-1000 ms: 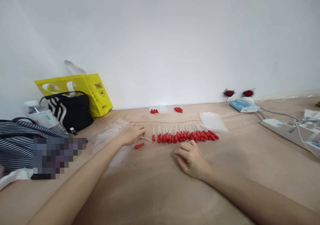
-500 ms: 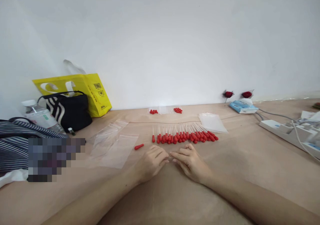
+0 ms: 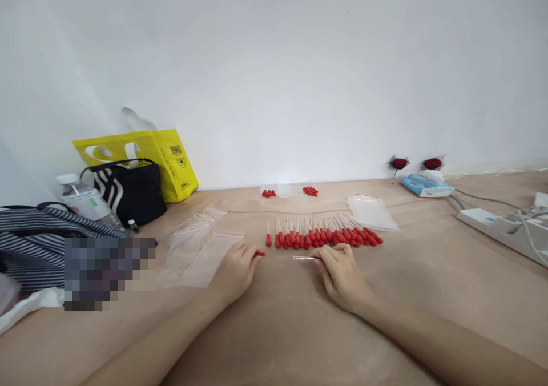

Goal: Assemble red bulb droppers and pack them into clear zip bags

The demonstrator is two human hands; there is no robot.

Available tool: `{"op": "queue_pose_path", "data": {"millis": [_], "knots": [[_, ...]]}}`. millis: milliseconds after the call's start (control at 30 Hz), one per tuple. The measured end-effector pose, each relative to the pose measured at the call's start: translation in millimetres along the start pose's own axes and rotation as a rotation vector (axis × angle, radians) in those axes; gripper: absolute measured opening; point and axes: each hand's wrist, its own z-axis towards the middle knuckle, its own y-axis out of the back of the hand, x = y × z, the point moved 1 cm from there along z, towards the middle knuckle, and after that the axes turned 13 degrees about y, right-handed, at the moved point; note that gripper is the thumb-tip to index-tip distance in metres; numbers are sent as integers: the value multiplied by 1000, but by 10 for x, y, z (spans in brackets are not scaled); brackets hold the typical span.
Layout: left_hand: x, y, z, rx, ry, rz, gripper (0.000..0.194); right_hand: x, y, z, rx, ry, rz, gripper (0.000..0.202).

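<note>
Between the fingertips of my left hand (image 3: pixel 234 269) is a small red rubber bulb (image 3: pixel 259 254), its narrow end pointing right. My right hand (image 3: pixel 340 272) pinches a thin clear tube (image 3: pixel 302 258) that sticks out leftward. A gap separates the tube from the bulb. Just beyond my hands lies a row of droppers with red bulbs (image 3: pixel 317 237), their pale tips pointing at the wall. Clear plastic bags (image 3: pixel 214 257) lie flat beside my left hand.
At the back sit small bags with red bulbs (image 3: pixel 310 191) and a flat clear bag (image 3: pixel 373 212). On the left stand a yellow bag (image 3: pixel 171 163), a black bag (image 3: pixel 143 194) and a bottle (image 3: pixel 92 203). A tissue pack (image 3: pixel 427 185) and power strip (image 3: pixel 492 226) are on the right.
My hands have moved apart. My left hand has gone left and taken hold of the loose red bulb; the clear tube in my right hand now shows. The view has shifted slightly.
</note>
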Motion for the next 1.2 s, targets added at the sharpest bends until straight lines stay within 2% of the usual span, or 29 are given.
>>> {"op": "queue_pose_path", "data": {"millis": [133, 233, 500, 667, 833, 1033, 1200], "knots": [[-304, -106, -46, 125, 22, -292, 14, 5, -4, -17, 3, 76, 2, 29], [-401, -168, -29, 152, 30, -366, 17, -4, -14, -32, 17, 97, 13, 34], [-412, -155, -30, 202, 90, -415, 18, 4, -38, -44, 47, 97, -16, 32], [-409, -170, -40, 190, 91, -435, 18, 46, -17, -18, 74, 108, 33, 25], [-374, -182, -67, 170, 11, -388, 18, 70, 7, 15, 100, 149, 54, 24], [-367, -179, -109, 204, -95, -333, 16, 44, 22, 25, 166, 193, 74, 21], [-389, -178, -123, 210, -165, -290, 18, 60, 19, 34, 166, 217, 53, 21]]}}
